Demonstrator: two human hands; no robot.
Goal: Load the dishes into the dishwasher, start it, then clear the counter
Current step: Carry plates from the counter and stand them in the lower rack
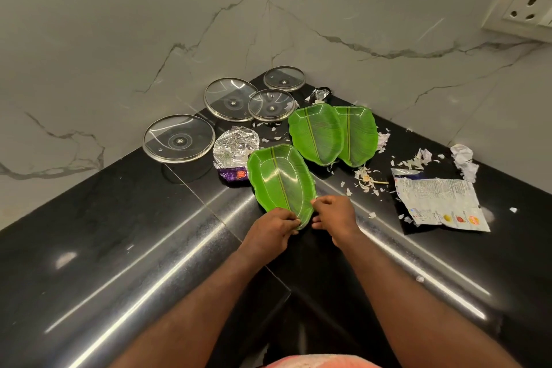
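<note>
Near leaf plate [280, 179] sat centre frame on the black desk [119, 233], close to the front edge. Left hand [273, 229] and right hand [334, 214] both pinched its near rim, fingers curled over the edge. We couldn't tell whether the plate was lifted or flat on the desk.

Progress, our read: early. Nothing looked loaded and the dishwasher was out of frame. Left to load:
- middle leaf plate [316, 134], overlapping the right leaf plate [357, 134], just behind the near one
- four glass lids toward the desk's back corner: large lid [178, 138] at left, mid lid [230, 99], front small lid [271, 105] overlapping the mid lid's edge, back small lid [284, 78]

After that come starting the machine and binning the rubbish.

Around: foil wrapper [234, 146] touching the near plate's left side. Flat packet [439, 203] at right of frame, crumpled paper [464, 160] above it, peel scraps [366, 178] scattered between plates and packet. Wall socket [528, 8] upper right.

In the way: little for this grab. The wrapper might drag along, and scraps could stick to the plates.
</note>
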